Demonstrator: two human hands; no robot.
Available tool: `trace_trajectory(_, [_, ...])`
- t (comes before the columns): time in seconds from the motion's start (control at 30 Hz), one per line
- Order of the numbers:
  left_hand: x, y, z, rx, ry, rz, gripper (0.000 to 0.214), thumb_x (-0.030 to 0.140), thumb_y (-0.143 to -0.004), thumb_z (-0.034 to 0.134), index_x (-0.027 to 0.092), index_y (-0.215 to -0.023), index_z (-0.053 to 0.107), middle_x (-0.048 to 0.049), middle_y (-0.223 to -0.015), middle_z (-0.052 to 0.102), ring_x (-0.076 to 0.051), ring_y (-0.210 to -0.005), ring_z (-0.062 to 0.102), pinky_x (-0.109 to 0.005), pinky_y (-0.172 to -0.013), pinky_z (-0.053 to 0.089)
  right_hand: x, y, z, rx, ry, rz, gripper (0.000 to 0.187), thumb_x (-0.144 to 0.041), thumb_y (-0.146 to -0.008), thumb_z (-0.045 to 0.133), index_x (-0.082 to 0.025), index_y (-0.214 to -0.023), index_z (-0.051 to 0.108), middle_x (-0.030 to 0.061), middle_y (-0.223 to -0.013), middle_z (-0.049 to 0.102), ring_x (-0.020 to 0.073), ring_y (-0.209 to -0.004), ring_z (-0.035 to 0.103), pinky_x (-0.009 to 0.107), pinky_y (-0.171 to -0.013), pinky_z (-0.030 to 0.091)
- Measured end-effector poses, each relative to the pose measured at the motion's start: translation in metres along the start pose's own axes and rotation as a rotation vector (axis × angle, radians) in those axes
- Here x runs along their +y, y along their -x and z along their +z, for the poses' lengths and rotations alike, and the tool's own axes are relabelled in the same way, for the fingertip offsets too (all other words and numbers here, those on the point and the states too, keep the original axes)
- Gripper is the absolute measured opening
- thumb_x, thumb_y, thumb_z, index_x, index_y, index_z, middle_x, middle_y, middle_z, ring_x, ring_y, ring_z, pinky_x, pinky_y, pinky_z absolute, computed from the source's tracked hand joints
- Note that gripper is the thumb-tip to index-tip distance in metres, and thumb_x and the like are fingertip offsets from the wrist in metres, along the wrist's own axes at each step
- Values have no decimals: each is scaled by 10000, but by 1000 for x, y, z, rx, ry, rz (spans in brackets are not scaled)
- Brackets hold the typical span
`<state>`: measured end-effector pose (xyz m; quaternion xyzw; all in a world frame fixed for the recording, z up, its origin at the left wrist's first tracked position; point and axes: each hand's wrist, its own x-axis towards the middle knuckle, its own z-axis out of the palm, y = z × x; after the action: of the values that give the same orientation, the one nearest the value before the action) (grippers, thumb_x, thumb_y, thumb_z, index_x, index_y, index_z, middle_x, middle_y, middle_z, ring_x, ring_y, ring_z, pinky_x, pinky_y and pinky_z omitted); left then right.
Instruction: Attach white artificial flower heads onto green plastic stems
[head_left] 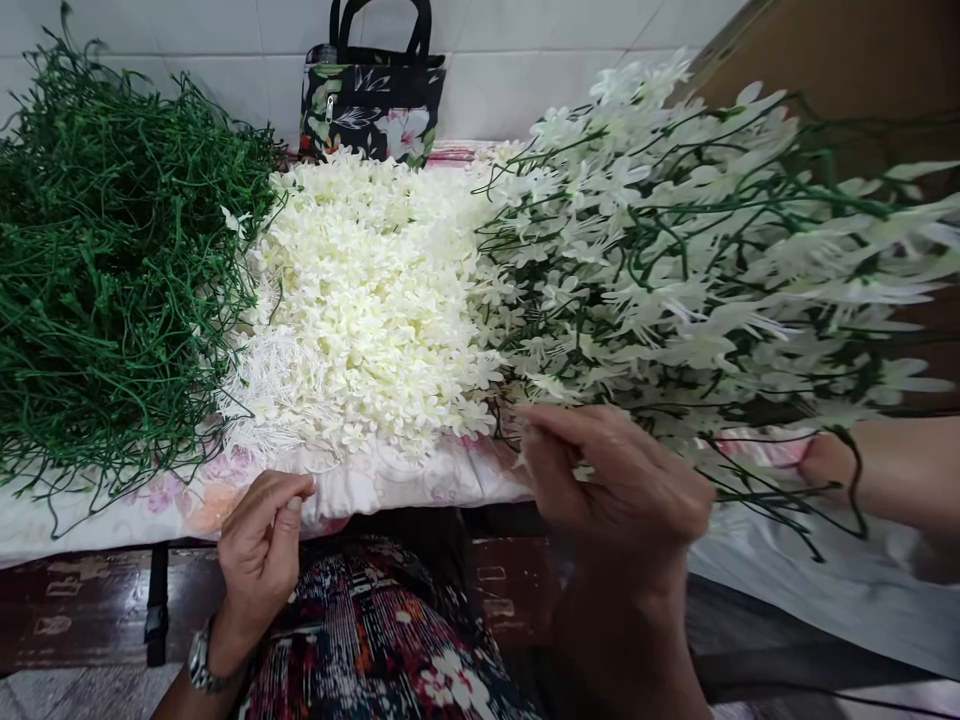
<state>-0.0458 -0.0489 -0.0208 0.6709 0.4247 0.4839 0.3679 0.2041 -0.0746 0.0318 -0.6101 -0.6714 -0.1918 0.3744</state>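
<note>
Left hand: the left hand is curled over the near edge of the cloth, thumb laid close to the bent forefinger; whether anything small sits between them cannot be told.
Right hand: the right hand is bent into a pinch, thumb and forefinger tips together in front of the flowering sprays; a thin piece between the tips cannot be made out.
Green stems: a tangled heap of green stems lies on the person's left, some trailing over the cloth's near edge, with one loose white flower at its right side.
Cream blossoms: a broad pile of cream blossoms fills the middle, beyond both hands, touching the heaps on either side.
White threads: fine white threads lie in a bunch at the near left corner of the blossoms.
Flowering sprays: white flowers on green stems, the flowering sprays, are stacked on the right, stems running toward the right edge.
Cloth: a pale floral cloth lies under the piles.
Behind: a dark floral bag stands upright near a tiled wall.
Wearer: a metal watch circles the left wrist; patterned clothing shows below.
Far right: a bare limb of another person enters behind loose stems.
</note>
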Motion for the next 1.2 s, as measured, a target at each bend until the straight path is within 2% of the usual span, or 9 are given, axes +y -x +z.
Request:
trace_trajectory(0.1, [0, -2, 2, -9, 2, 19, 227, 73, -761, 486, 168, -918, 620, -44, -765, 616, -150, -737, 566, -299, -676, 467, 1, -9, 1, 60, 118, 24, 258, -101, -704, 565, -194, -944, 585, 41, -778, 613, 129, -681, 566, 235, -609, 452])
trace_trajectory(0.2, [1, -2, 3, -29, 7, 34, 247, 56, -760, 480, 172, -934, 612, -42, -773, 611, -146, -746, 563, -295, -676, 465, 3, -22, 4, -36, 314, -18, 250, -185, -728, 557, -164, -976, 574, 66, -811, 604, 172, -741, 535, 297, -675, 418])
trace_trajectory(0.37, [0, -1, 3, -66, 10, 41, 252, 53, -764, 472, 165, -948, 604, -50, -778, 600, -148, -751, 556, -293, -663, 465, 9, -33, 16, -227, 543, -6, 213, -274, -768, 511, -227, -966, 574, 38, -793, 595, 202, -774, 477, 332, -687, 300])
trace_trajectory(0.53, [-3, 0, 2, -86, 7, 56, 274, 32, -756, 473, 166, -959, 599, -51, -780, 599, -150, -760, 552, -301, -671, 464, 20, -32, 23, -256, 521, -7, 139, -208, -800, 443, -207, -789, 582, 22, -668, 560, 169, -728, 460, 302, -690, 278])
trace_trajectory(0.67, [-4, 1, 1, -101, 12, 58, 280, 29, -755, 472, 169, -963, 596, -51, -781, 599, -151, -762, 552, -302, -670, 469, 17, -32, 21, -220, 486, -4, 136, -222, -806, 431, -199, -807, 565, 24, -693, 564, 168, -741, 456, 315, -721, 268])
trace_trajectory(0.8, [-4, 2, 1, -103, 8, 42, 267, 42, -759, 472, 169, -958, 598, -54, -780, 600, -153, -758, 552, -304, -673, 476, 12, -33, 24, -311, 504, -27, 150, -256, -802, 445, -195, -892, 549, 33, -748, 557, 180, -768, 437, 315, -728, 256])
trace_trajectory(0.87, [-3, 2, 1, -93, 4, 39, 261, 48, -759, 476, 171, -953, 601, -54, -777, 602, -154, -755, 554, -306, -677, 479, 13, -32, 29, -328, 534, -17, 133, -227, -810, 423, -188, -807, 551, 34, -725, 543, 174, -753, 428, 308, -723, 250])
trace_trajectory(0.97, [-3, 2, 1, -72, 3, 43, 258, 56, -759, 479, 176, -950, 604, -51, -770, 604, -153, -749, 556, -302, -671, 483, 18, -31, 37, -291, 547, 30, 189, -178, -818, 387, -179, -683, 520, 29, -670, 520, 160, -726, 422, 306, -722, 240])
trace_trajectory(1.2, [-2, 3, 1, -57, 10, 26, 254, 60, -760, 480, 177, -943, 611, -50, -766, 607, -152, -748, 559, -296, -671, 482, 14, -31, 31, -150, 489, -2, 156, -208, -801, 429, -186, -670, 510, 10, -620, 516, 149, -697, 423, 316, -714, 240])
